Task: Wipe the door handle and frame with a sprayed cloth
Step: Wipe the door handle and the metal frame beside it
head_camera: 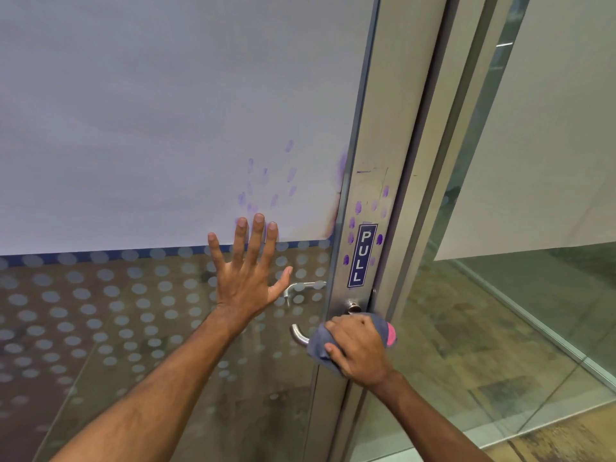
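Door handle (pixel 297 335) wrapped by a grey cloth (pixel 320 348) at the metal frame (pixel 373 195).

Right hand (pixel 358 350) curls its fingers around the cloth, pressing it over the lever just below the blue PULL sticker (pixel 362 255). Left hand (pixel 248 278), fingers spread wide, lies flat against the glass door (pixel 133 311), near purple fingerprint smudges (pixel 266 185).

Frosted-dot glass panel (pixel 100 311), white paper sheet (pixel 166 111) above, mottled brown floor (pixel 466 328) beyond.
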Demonstrator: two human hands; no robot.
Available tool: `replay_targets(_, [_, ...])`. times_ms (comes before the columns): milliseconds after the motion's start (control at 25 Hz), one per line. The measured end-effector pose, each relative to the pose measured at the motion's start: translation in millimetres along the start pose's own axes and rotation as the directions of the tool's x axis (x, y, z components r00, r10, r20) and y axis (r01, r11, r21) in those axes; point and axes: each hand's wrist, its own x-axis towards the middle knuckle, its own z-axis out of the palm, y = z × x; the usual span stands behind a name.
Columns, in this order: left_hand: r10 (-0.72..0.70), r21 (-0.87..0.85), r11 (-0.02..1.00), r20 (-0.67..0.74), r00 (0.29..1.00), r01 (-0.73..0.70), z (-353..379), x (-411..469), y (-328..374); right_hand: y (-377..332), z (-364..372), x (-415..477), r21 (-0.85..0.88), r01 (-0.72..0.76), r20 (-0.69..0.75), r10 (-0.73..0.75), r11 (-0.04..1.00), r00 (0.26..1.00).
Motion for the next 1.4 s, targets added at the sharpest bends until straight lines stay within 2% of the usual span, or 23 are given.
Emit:
replay_targets(160, [-0.002, 0.008, 1.0, 0.007, 1.0, 0.002, 3, -1, -1, 19, -2, -5, 0.14, -0.093, -0.016, 0.096, 0.986, 0.995])
replay_targets(240, [-0.002, 0.008, 1.0, 0.009, 1.0, 0.002, 4, -2, -1, 4, 2, -10, 0.256, -0.256, -0.052, 0.277, 0.932, 0.959])
replay_targets(280, [-0.003, 0.009, 1.0, 0.007, 1.0, 0.003, 5, -2, -1, -8, 4, -11, 0.334, -0.378, -0.062, 0.42, 0.863, 0.905])
replay_targets(360, [-0.006, 0.019, 1.0, 0.003, 1.0, 0.006, 7, -3, -1, -33, 6, -9, 0.528, -0.584, -0.038, 0.704, 0.617, 0.709])
replay_targets(400, [-0.007, 0.025, 1.0, 0.001, 1.0, 0.007, 8, -3, -1, -45, 4, -5, 0.61, -0.617, -0.023, 0.789, 0.498, 0.614])
replay_targets(440, [-0.005, 0.031, 1.0, -0.002, 1.0, 0.005, 9, -3, -1, -54, 1, -2, 0.668, -0.613, -0.012, 0.83, 0.422, 0.558])
replay_targets(480, [-0.004, 0.034, 0.999, -0.006, 1.0, 0.004, 9, -3, -1, -61, 0, -1, 0.702, -0.599, -0.003, 0.843, 0.385, 0.538])
replay_targets(600, [-0.005, 0.031, 0.999, -0.007, 1.0, 0.005, 9, -3, -2, -72, -3, -3, 0.739, -0.572, 0.024, 0.834, 0.356, 0.551])
replay_targets(680, [-0.005, 0.025, 1.0, -0.011, 1.0, 0.005, 8, -3, -1, -64, -8, -5, 0.778, -0.521, -0.026, 0.847, 0.351, 0.531])
replay_targets(800, [-0.003, 0.027, 1.0, -0.009, 1.0, 0.003, 8, -2, -1, -42, -12, -3, 0.815, -0.52, -0.057, 0.927, 0.257, 0.37])
replay_targets(840, [-0.003, 0.027, 1.0, -0.006, 1.0, 0.003, 8, -2, -1, -36, -13, -2, 0.82, -0.514, -0.065, 0.934, 0.251, 0.352])
replay_targets(880, [-0.003, 0.028, 1.0, -0.003, 1.0, 0.003, 8, -2, -1, -31, -13, -1, 0.801, -0.529, -0.079, 0.925, 0.28, 0.371])
replay_targets(1000, [-0.005, 0.031, 0.999, 0.003, 1.0, 0.005, 8, -2, -2, -30, -9, 6, 0.626, -0.659, -0.033, 0.858, 0.417, 0.512])
replay_targets(1120, [-0.006, 0.036, 0.999, 0.003, 1.0, 0.006, 10, -3, -1, -36, -10, 5, 0.62, -0.668, 0.059, 0.824, 0.412, 0.563])
replay_targets(1200, [-0.007, 0.032, 0.999, 0.0, 1.0, 0.007, 10, -3, -1, -36, -11, 4, 0.627, -0.641, 0.047, 0.8, 0.442, 0.598])
replay_targets(1280, [-0.004, 0.033, 0.999, -0.004, 1.0, 0.004, 10, -3, -2, -35, -13, 8, 0.58, -0.575, 0.005, 0.703, 0.577, 0.711])
replay_targets(1360, [-0.003, 0.032, 0.999, -0.002, 1.0, 0.004, 10, -3, -2, -37, -14, 13, 0.498, -0.465, -0.001, 0.537, 0.732, 0.844])
replay_targets(1400, [-0.003, 0.027, 1.0, 0.002, 1.0, 0.003, 9, -3, -2, -38, -15, 15, 0.444, -0.418, 0.015, 0.46, 0.793, 0.888])
